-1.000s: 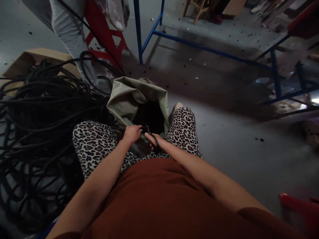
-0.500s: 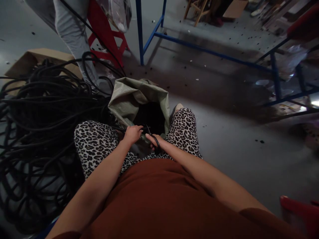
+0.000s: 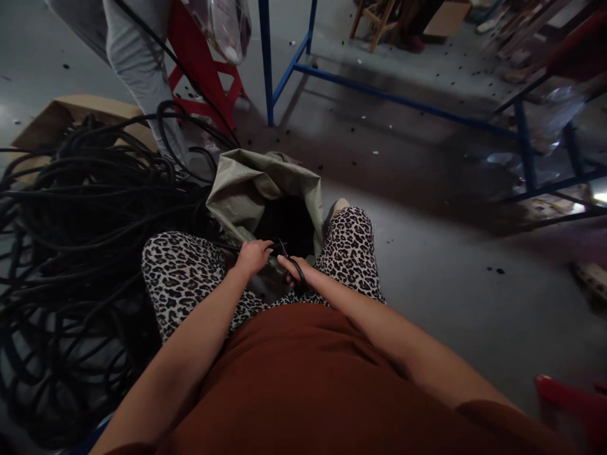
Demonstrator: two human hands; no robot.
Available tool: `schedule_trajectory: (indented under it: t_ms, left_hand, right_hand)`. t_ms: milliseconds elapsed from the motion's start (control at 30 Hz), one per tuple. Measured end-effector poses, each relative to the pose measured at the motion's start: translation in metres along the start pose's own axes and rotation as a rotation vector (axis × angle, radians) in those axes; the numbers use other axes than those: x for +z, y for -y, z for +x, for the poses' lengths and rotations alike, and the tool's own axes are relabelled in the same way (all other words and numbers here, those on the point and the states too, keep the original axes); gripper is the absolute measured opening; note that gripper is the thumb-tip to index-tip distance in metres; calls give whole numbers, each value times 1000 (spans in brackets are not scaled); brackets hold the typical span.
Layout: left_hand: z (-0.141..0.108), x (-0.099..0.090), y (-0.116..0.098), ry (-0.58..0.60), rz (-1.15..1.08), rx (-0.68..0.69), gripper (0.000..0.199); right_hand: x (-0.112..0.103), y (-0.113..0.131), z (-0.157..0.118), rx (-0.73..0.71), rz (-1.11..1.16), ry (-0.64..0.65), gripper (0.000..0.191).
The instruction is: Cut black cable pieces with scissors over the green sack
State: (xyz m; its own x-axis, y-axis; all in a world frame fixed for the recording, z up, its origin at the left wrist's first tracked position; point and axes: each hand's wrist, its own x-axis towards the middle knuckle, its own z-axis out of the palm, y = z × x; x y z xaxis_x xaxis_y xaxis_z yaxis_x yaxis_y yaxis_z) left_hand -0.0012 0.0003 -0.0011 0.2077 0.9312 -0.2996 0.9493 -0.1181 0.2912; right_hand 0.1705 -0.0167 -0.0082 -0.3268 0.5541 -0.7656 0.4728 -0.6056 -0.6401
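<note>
Between my knees stands a grey-green woven sack (image 3: 237, 183), its mouth open and its inside dark. My left hand (image 3: 255, 257) is closed around a black rubber cord (image 3: 220, 244) that runs in from the left; the cord's end pokes out past my fingers over the sack. Close on its right, my right hand (image 3: 296, 268) grips a pair of scissors (image 3: 300, 272) with black handles. The thin blades point up and away, beside the cord's end. Whether the blades touch the cord I cannot tell.
A big tangle of black cord (image 3: 95, 215) lies at my left, partly over a cardboard box (image 3: 80, 104). Beyond it stand a person's grey-trousered legs (image 3: 133, 63) and a red stool (image 3: 194, 57). A blue metal frame (image 3: 379, 92) crosses ahead. Something red (image 3: 569, 398) sits at lower right.
Both hands, the cord and the scissors hold nearly the same place. The whole view has shifted down very slightly. At the right edge, a blurred shape has moved.
</note>
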Motion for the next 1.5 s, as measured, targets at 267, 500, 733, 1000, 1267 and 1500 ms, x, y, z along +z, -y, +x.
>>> schedule_trajectory:
  t_ms: [267, 500, 733, 1000, 1267, 1500]
  left_hand:
    - [1, 3, 3, -4, -85, 0, 35]
    - [3, 4, 1, 38, -53, -36, 35]
    - [2, 6, -1, 49, 26, -23, 34]
    - [1, 6, 2, -15, -15, -6, 32]
    - [-8, 3, -5, -95, -161, 157, 27]
    - [-22, -6, -8, -142, -196, 206, 26]
  right_hand:
    - [1, 0, -2, -50, -10, -61, 47]
    - [0, -1, -3, -110, -178, -170, 43]
    - [-3, -3, -2, -90, -244, -149, 42]
    - [-3, -1, 0, -22, 7, -203, 38]
    - [-4, 18, -7, -20, 390, -200, 20]
    - [-2, 33, 4, -48, 470, -216, 3]
